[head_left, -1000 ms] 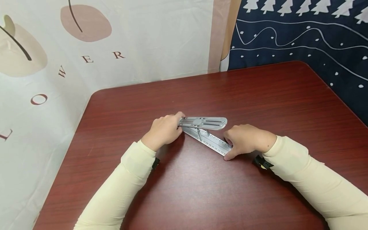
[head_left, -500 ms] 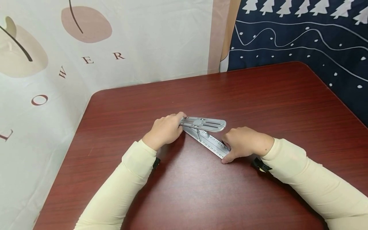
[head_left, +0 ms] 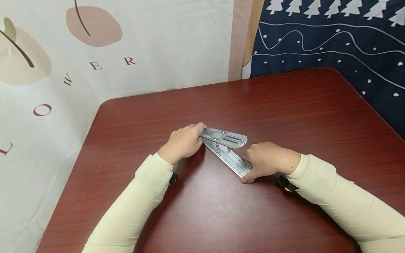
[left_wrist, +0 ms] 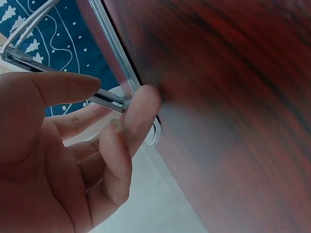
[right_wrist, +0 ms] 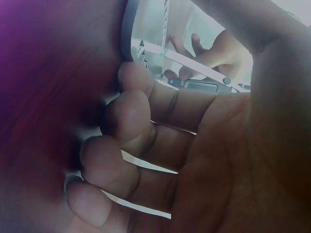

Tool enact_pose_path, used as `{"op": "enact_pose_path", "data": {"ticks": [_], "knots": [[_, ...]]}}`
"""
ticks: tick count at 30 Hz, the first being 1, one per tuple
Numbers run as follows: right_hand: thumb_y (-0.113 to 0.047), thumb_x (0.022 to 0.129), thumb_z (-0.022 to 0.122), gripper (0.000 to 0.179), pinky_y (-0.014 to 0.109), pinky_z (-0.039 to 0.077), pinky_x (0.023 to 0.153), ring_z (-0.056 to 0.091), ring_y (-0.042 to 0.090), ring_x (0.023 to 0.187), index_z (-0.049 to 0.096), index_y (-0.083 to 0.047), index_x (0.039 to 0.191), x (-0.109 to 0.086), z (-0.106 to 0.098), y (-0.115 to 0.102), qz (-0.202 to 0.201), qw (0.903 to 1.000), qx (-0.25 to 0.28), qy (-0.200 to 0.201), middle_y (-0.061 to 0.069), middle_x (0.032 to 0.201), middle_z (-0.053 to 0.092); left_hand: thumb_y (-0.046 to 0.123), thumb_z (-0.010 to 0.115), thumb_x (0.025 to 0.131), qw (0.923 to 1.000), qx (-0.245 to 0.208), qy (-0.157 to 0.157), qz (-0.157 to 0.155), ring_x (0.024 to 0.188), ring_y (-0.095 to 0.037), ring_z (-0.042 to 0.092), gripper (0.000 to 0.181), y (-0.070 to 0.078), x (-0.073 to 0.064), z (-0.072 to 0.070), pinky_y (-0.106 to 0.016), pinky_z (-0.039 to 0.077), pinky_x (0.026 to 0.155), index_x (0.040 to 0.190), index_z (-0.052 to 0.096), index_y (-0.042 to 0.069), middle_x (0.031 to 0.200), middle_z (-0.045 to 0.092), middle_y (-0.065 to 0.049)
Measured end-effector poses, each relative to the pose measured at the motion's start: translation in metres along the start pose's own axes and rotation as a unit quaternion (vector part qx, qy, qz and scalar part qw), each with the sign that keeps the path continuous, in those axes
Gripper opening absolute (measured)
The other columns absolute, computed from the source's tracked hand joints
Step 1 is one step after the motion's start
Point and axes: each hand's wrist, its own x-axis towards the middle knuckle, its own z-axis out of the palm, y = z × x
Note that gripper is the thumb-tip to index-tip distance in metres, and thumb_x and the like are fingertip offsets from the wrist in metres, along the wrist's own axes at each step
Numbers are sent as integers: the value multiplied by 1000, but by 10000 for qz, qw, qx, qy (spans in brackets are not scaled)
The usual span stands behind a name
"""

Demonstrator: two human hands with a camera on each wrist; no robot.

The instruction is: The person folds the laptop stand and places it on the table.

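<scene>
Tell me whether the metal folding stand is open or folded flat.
Partly open: its upper plate is angled up off the base plate, with a gap and a thin strut visible between them.

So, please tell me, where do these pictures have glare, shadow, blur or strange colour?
Head view: hinged metal piece clear, pale glare on the table, shadow beside the left sleeve; left wrist view: table grain soft, light dim; right wrist view: purple cast at upper left, background at top washed out.
</scene>
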Motion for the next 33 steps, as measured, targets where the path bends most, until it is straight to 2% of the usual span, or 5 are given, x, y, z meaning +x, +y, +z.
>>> {"op": "enact_pose_path", "data": {"ticks": [7,16,25,29,33], "knots": [[-54,68,82,48,30,36,51,42,10,54,47,-22,63,-1,2,-4,-184,9998,63,-4,-11,57,44,16,49,96,10000,-30,14,24,107,-36,67,46,1,0,1,-53,53,80,142,50,24,127,63,-7],[-38,70,81,35,27,36,52,43,9,53,51,-20,65,-1,4,-5,-717,9972,212,91,-11,58,48,15,49,97,9999,-50,39,90,106,-36,67,45,5,0,0,-54,53,80,140,51,25,127,63,-7],[-37,69,80,34,31,37,57,42,6,55,50,-21,62,-4,3,-7,-933,9952,113,257,-13,57,48,16,50,98,9998,-46,63,186,107,-34,67,42,6,0,0,-53,53,78,139,52,25,127,64,-6],[-35,69,80,33,34,38,62,43,5,55,50,-23,61,-4,4,-7,-968,9949,120,239,-14,56,48,16,51,99,9995,-98,137,270,104,-34,68,39,6,1,1,-53,53,77,137,53,26,125,64,-6],[-32,69,79,31,31,38,63,42,4,54,50,-24,61,-3,5,-8,-994,9946,283,106,-15,56,48,16,52,99,9990,-149,178,383,101,-35,68,39,7,3,4,-53,54,76,136,54,27,121,65,-7]]}}
